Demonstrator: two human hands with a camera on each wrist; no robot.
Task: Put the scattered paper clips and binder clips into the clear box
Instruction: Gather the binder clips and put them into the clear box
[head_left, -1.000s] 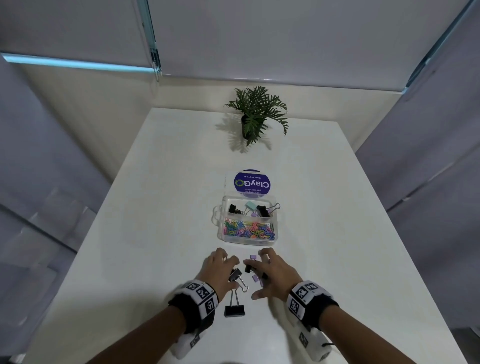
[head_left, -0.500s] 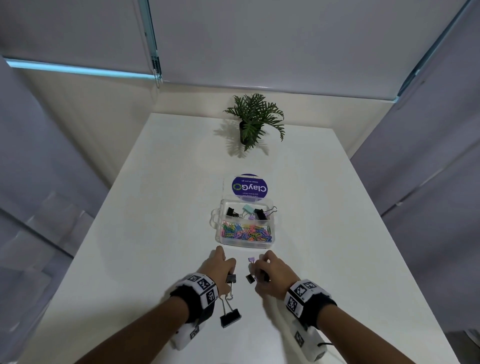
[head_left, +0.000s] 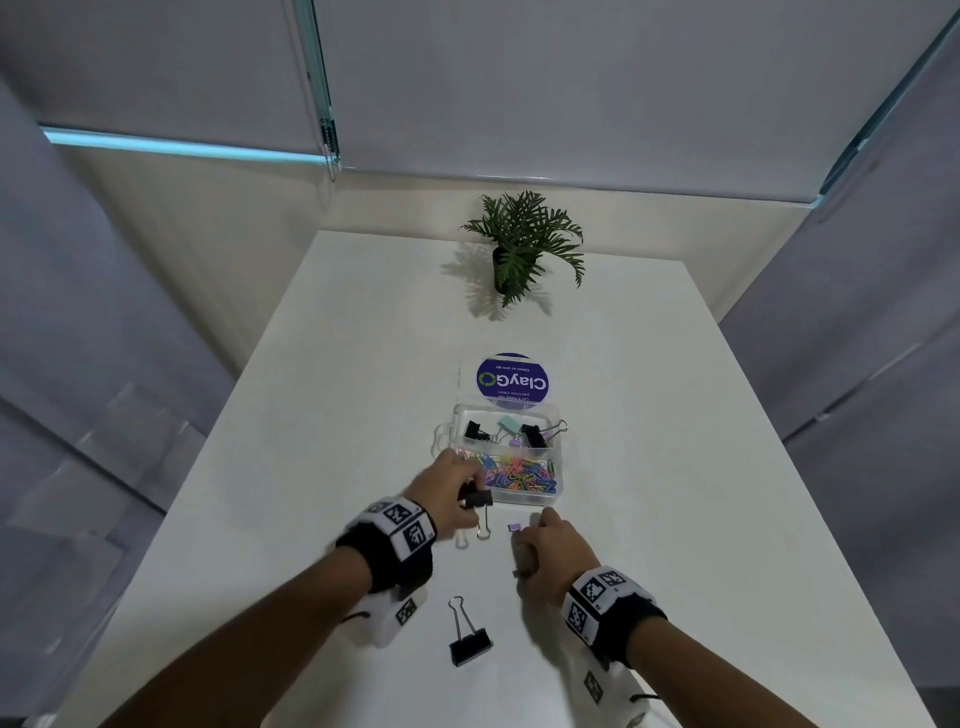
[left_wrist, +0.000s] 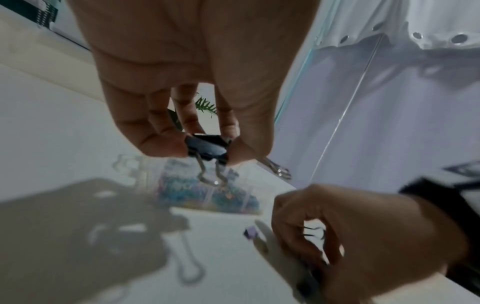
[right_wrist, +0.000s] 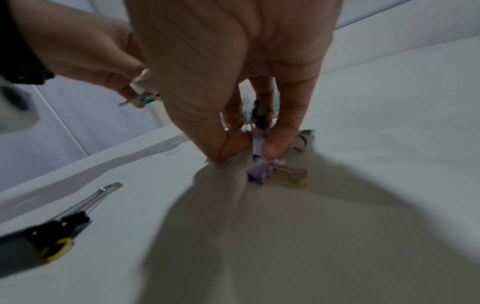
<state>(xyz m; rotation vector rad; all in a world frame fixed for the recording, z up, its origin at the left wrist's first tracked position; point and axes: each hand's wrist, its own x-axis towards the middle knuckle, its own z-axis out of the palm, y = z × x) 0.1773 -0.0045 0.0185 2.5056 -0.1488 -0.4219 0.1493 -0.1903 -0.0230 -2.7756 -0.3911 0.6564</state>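
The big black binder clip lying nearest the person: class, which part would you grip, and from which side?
Probably grip the black body, pinching its two flat sides from above. The clip lies flat on the table with its wire handles pointing toward the box; the handles are thin and lie low.

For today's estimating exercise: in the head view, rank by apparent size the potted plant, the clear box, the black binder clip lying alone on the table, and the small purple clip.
1. Potted plant
2. Clear box, slightly smaller
3. Black binder clip, though nearer the camera
4. Small purple clip
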